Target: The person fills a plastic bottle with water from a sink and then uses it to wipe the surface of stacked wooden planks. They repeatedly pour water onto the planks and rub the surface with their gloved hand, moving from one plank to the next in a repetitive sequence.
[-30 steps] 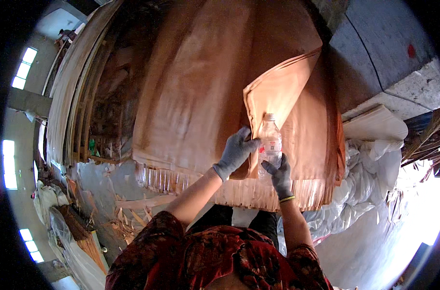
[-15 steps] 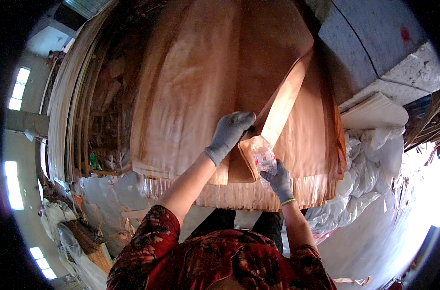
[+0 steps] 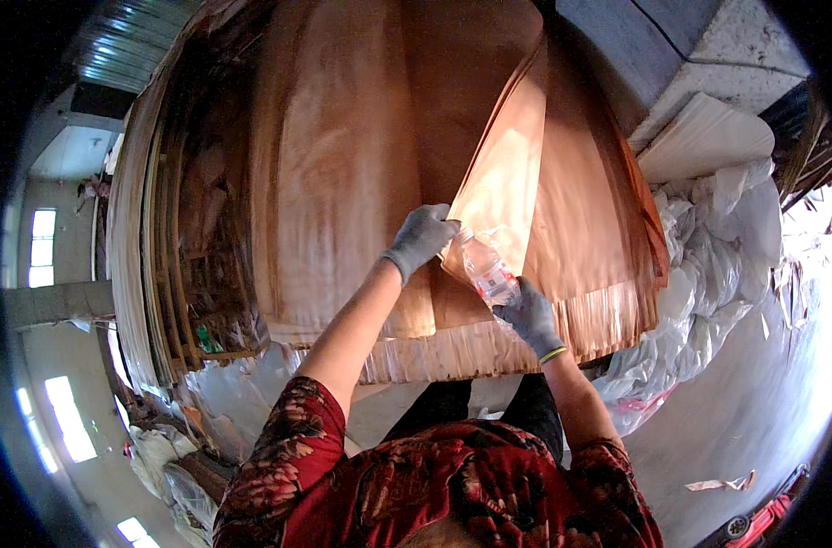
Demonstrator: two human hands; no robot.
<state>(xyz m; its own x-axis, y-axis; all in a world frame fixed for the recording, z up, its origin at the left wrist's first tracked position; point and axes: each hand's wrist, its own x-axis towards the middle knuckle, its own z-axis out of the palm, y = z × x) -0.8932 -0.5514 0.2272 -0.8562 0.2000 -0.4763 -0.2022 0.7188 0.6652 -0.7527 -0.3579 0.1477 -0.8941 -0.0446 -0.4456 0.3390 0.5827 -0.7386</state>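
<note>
I saw a broad stack of thin brown sheets [image 3: 343, 183], then the person's gloved left hand [image 3: 422, 239], its fingers pinched on the near edge of a folded-back flap [image 3: 505, 183]. Over the stack, a clear plastic bottle [image 3: 487, 274] tilted, cap toward the left, its lower end held in the gloved right hand [image 3: 530, 316]. Crumpled plastic sheeting [image 3: 708, 242] lay to the right.

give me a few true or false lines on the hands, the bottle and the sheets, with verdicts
1. The right hand holds a clear bottle. True.
2. Both hands are bare. False: both wear grey gloves.
3. The left hand is at the edge of a turned-back sheet. True.
4. The bottle stands upright. False: it is tilted, its cap toward the left hand.
5. Crumpled plastic lies right of the stack. True.
</note>
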